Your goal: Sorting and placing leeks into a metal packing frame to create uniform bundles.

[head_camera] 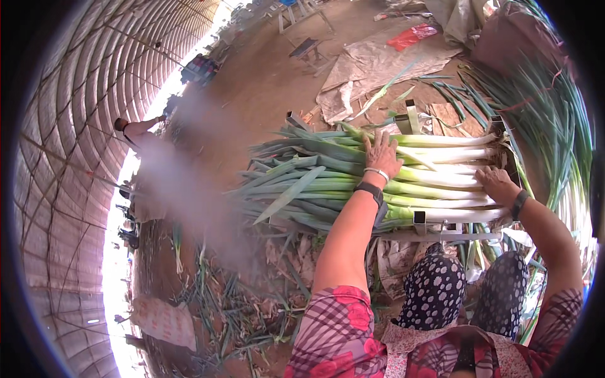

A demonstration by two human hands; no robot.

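A thick layer of long green onions (444, 177) lies across a metal frame (419, 222) before me, white root ends to the right and green leaves to the left. My left hand (384, 155) is spread flat over the stalks where white turns to green. Near the root ends, my right hand (497, 186) rests on the white shafts, fingers bent over them. Whether those fingers grip a stalk is hidden. An upright plate (511, 163) of the frame stands by the roots.
A large heap of green onions (557, 127) lies on the right. Cut leaves (231, 302) litter the ground at lower left, near a white sack (163, 321). Beyond the frame are a ground sheet (359, 71), a red plastic bag (412, 37) and a small stool (305, 48). A person (139, 130) stands far left.
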